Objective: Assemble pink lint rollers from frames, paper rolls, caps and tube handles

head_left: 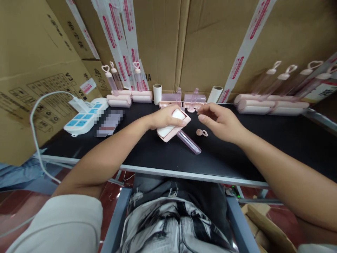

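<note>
My left hand is closed around a pink case with a white part set inside it, thumb lying across the white face. To the right, my right hand hovers above the table with thumb and fingers apart; nothing can be made out between them. Below it lies a small pink cap with a loop. A clear purplish tube rests on the black table, its upper end close under the case. Behind my hands stand pink bases with short clear uprights, partly hidden.
White cardboard tubes stand at the back. Pink rollers with clear loop-topped handles line the back left; several more are at the back right. A power strip and a blurred flat object lie left. Cardboard boxes wall the back.
</note>
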Demonstrator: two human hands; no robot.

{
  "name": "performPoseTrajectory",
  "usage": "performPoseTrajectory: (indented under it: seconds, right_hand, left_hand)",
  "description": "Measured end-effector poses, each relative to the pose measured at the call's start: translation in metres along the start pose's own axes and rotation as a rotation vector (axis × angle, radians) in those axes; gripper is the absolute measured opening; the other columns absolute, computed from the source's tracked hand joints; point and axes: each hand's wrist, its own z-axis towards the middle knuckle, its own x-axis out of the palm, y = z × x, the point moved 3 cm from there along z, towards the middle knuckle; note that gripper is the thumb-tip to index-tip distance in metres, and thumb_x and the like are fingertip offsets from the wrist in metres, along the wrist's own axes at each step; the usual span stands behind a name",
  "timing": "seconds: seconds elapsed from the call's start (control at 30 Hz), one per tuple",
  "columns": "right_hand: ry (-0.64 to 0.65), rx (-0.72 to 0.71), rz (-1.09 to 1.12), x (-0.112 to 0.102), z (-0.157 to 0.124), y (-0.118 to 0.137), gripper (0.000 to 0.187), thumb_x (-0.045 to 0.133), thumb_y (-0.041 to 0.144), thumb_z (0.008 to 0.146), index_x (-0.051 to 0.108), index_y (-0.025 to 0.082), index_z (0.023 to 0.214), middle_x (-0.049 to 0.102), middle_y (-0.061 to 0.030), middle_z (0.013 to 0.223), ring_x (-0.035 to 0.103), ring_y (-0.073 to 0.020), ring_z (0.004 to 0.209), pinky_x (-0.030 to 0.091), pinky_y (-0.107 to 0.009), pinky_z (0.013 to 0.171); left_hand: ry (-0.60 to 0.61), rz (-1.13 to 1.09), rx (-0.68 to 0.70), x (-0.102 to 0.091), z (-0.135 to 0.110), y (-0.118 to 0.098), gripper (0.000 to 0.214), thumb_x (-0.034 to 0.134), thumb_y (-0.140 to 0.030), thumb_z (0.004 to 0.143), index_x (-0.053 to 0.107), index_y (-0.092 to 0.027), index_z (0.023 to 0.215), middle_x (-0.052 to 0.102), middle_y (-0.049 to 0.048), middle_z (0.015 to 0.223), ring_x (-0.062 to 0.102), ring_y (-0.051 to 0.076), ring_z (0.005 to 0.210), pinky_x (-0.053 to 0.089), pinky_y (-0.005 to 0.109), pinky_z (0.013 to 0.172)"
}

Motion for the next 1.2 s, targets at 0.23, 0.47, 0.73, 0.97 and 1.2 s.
performPoseTrajectory:
  seconds: [0.23,0.47,0.73,0.97,1.2]
  right_hand:
    - [0.249,0.215,0.631,0.031,-0.003,0.014,0.035,0.089,0.028,0.074,0.069,0.020,0.101,0.069,-0.0013,0.094,0.065,-0.0145,0.073,0.060,-0.029,0.064]
    - [0.336,0.469,0.761,0.043,-0.006,0.011,0.036,0.089,0.018,0.062,0.063,0.020,0.087,0.064,0.0038,0.077,0.061,-0.0115,0.063,0.060,-0.026,0.054]
    - [0.285,0.597,0.913,0.045,-0.005,0.014,0.033,0.083,0.014,0.055,0.060,0.020,0.077,0.063,0.0051,0.067,0.061,-0.0117,0.056,0.058,-0.026,0.052]
    - [0.252,0.596,0.948,0.049,-0.002,0.014,0.032,0.080,0.013,0.052,0.057,0.021,0.074,0.063,0.0052,0.064,0.058,-0.0121,0.052,0.056,-0.027,0.050]
    - [0.174,0.553,0.970,0.049,0.003,0.013,0.030,0.075,0.012,0.051,0.056,0.022,0.071,0.060,0.0058,0.057,0.053,-0.0106,0.048,0.048,-0.023,0.046]
  left_hand:
    - [0.233,0.014,-0.040,0.024,0.000,-0.001,0.061,0.090,-0.059,0.066,0.066,-0.017,0.103,0.071,0.0026,0.094,0.066,0.019,0.078,0.048,0.029,0.067]
    - [0.388,0.172,-0.054,0.022,-0.002,0.003,0.060,0.083,-0.070,0.072,0.071,-0.017,0.097,0.067,-0.0003,0.083,0.058,0.014,0.067,0.039,0.026,0.059]
    - [0.413,0.116,0.076,0.024,0.007,0.010,0.058,0.080,-0.067,0.080,0.070,-0.017,0.108,0.072,0.0022,0.099,0.065,0.016,0.084,0.046,0.026,0.074]
    - [0.440,0.031,0.088,0.022,0.011,0.012,0.056,0.083,-0.062,0.080,0.070,-0.017,0.110,0.077,0.0051,0.107,0.071,0.021,0.096,0.051,0.030,0.087]
    - [0.365,-0.080,0.100,0.020,0.014,0.012,0.061,0.085,-0.068,0.077,0.068,-0.016,0.107,0.074,0.0041,0.100,0.067,0.018,0.088,0.050,0.030,0.080]
